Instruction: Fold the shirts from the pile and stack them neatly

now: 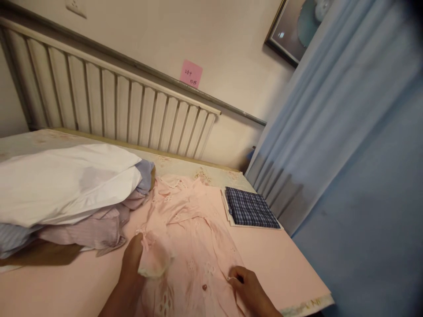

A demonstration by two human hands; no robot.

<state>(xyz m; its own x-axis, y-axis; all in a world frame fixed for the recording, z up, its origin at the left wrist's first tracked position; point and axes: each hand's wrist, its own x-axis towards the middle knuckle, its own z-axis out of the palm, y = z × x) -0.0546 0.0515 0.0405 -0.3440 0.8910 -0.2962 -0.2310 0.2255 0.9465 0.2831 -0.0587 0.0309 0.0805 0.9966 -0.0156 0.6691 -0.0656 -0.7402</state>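
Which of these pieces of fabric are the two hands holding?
The pale pink eyelet garment, pinched by the left hand and right hand; the folded navy plaid cloth and heaped white cloth lie untouched.

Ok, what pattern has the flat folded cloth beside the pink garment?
The folded cloth is dark blue plaid; head view.

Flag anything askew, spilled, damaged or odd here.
Two things: a greyish patch on the white cloth, and a darker, jagged-edged area low on the blue curtain. Cause unclear, possibly shadow. No spill shows. The pink garment is rumpled, but the left hand and right hand hold it.
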